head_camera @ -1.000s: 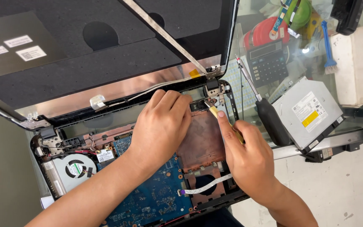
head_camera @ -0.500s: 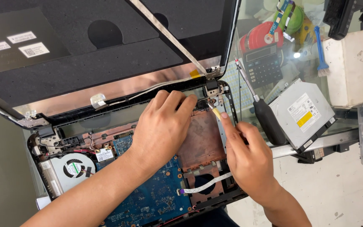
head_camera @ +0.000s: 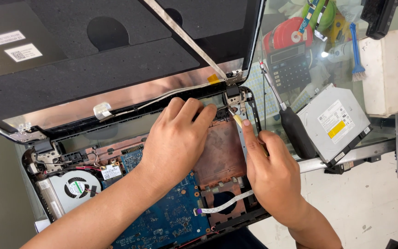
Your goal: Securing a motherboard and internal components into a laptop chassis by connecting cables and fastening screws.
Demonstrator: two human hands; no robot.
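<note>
Pale tool [head_camera: 238,121] (lower now) near hinge [head_camera: 232,93]

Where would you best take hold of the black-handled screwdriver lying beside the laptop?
By the thick black handle, coming from above: it lies flat, and the thin shaft offers little grip. The optical drive crowds its right side.

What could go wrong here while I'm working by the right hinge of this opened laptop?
Your left hand rests across the bare copper-coloured plate above the blue motherboard; pressing down could flex the board. Your right hand works a pale-tipped tool at the hinge, beside a thin cable; a slip might nick it. The white ribbon cable lies loose just under your right wrist and could snag.
</note>
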